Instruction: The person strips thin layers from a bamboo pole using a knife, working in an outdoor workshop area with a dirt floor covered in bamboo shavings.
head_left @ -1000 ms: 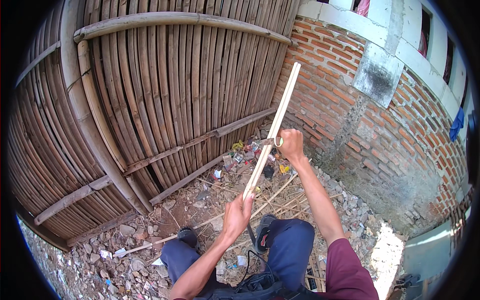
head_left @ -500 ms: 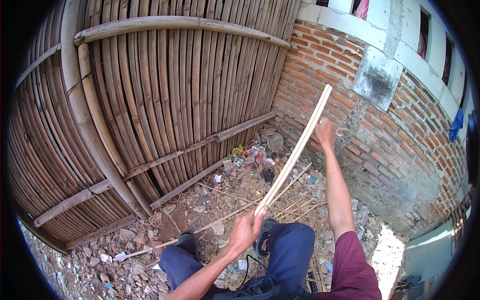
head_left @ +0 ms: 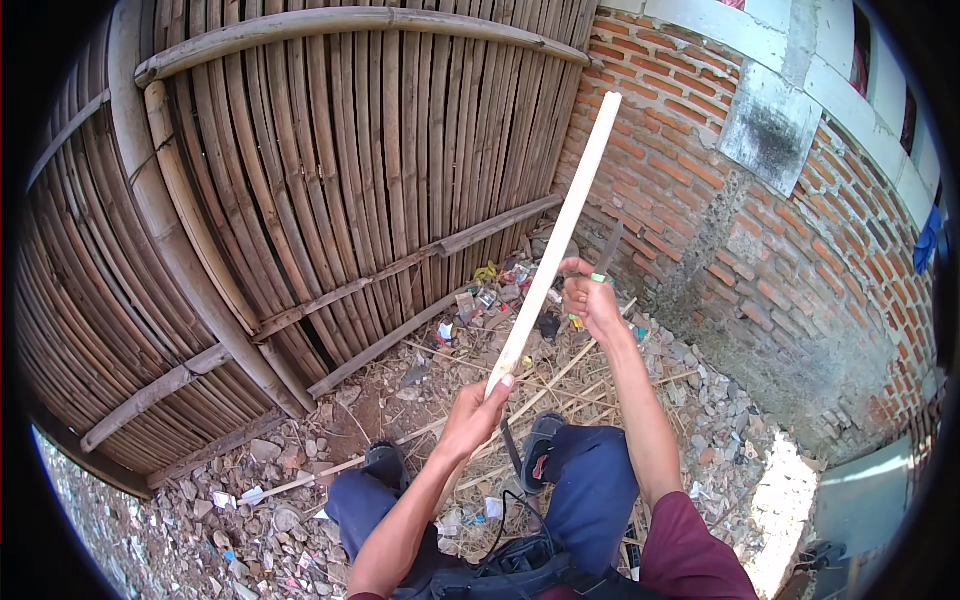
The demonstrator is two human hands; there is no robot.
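Note:
A long pale strip of split bamboo or wood (head_left: pixel 556 262) slants up and away from me. My left hand (head_left: pixel 476 412) is closed around its near end, thumb on top. Beside the strip's middle, my right hand (head_left: pixel 594 302) is closed on a knife (head_left: pixel 609 250) with a green handle and its grey blade pointing up. Its curled fingers are close to the strip's right side; whether they touch it I cannot tell. Beneath my left hand a narrow dark strap-like piece (head_left: pixel 511 450) shows, its upper end hidden.
A bamboo slat wall (head_left: pixel 340 180) with thick poles rises on the left. A worn brick wall (head_left: pixel 690 170) stands on the right. Rubble, litter and thin sticks (head_left: pixel 570 405) cover the ground around my feet. A blue cloth (head_left: pixel 927 240) hangs at far right.
My right hand has come left and nearer, and the knife's blade now shows clearly. The strip has swung more upright, turning a broad face to view. A curled shaving by the right hand is gone from view.

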